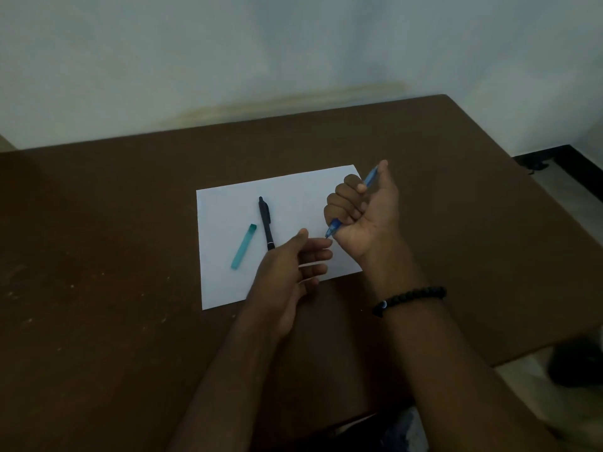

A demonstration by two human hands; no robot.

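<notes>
Over the right edge of the paper (228, 210), right hand (363, 213) grips the blue pen (334, 228), left hand (287, 272) open beside its tip.

Dim, soft blur, wide-angle edge distortion

Open table (114, 256) either side of the paper (293, 197)
Blocking its left half — black pen (266, 223), teal cap (243, 246), just apart.

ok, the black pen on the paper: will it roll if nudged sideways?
Probably yes: the black pen looks slim and round, lying flat on the white sheet, so a side push likely rolls it toward the teal tube. It looks stiff and light, so a pinch at mid-barrel should lift it level. The loose sheet may slide with it.
</notes>
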